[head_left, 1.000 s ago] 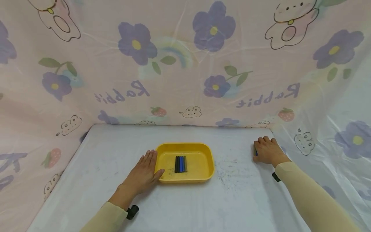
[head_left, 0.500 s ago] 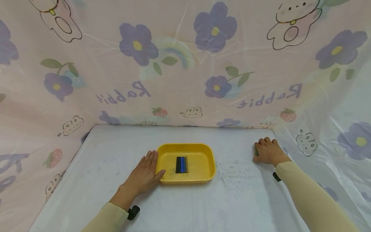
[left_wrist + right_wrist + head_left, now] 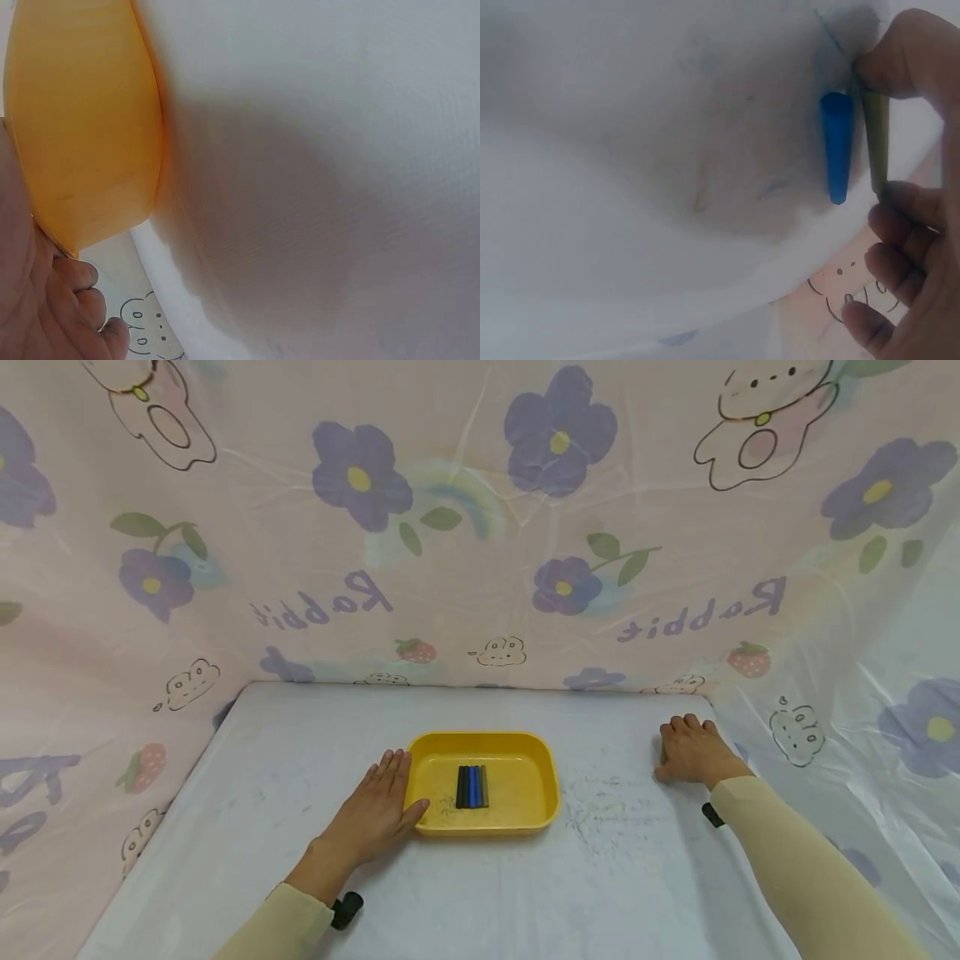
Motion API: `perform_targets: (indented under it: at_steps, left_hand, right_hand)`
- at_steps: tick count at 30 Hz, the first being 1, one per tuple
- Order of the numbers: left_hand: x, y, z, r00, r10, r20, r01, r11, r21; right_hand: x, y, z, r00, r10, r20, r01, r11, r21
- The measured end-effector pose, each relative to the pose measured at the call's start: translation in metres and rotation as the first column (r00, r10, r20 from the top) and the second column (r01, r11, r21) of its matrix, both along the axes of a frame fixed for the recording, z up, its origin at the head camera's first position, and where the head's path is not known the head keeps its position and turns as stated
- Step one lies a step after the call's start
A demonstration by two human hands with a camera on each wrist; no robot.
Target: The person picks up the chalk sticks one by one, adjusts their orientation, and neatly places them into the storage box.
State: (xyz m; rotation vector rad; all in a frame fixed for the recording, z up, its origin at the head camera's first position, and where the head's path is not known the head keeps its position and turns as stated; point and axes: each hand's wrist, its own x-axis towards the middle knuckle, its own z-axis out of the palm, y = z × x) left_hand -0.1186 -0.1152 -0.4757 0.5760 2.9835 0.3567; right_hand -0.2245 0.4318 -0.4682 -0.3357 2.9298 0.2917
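Observation:
A yellow tray (image 3: 525, 772) sits mid-table and holds several dark and blue crayons (image 3: 472, 786) side by side. My left hand (image 3: 378, 806) lies flat on the table, its straight fingers against the tray's left wall (image 3: 82, 127). My right hand (image 3: 690, 747) rests palm down near the table's far right corner. In the right wrist view its thumb (image 3: 900, 52) and a curled fingertip pinch the two ends of a green crayon (image 3: 876, 139). A blue crayon (image 3: 837, 146) lies loose on the table right beside the green one.
The white table (image 3: 300, 752) is walled on three sides by a pink flowered sheet (image 3: 480, 568). Faint scribble marks (image 3: 600, 802) smudge the surface to the right of the tray. Small black wrist mounts show at both sleeves.
Both hands stay where they were. The blue tip that showed at the right thumb one second ago is now covered from the head view.

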Motion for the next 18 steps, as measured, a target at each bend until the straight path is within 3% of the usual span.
perform_targets:
  at_steps: [6, 18]
  left_hand:
    - [0.000, 0.000, 0.001, 1.000, -0.002, 0.002, 0.002, 1.000, -0.007]
    - [0.002, 0.000, 0.005, 1.000, 0.000, -0.010, 0.000, 1.000, -0.014]
  right_hand:
    - [0.005, -0.018, 0.008, 0.991, 0.067, -0.118, -0.066, 0.998, 0.013]
    - [0.013, -0.067, 0.028, 0.933, 0.223, -0.284, -0.217, 0.975, 0.054]
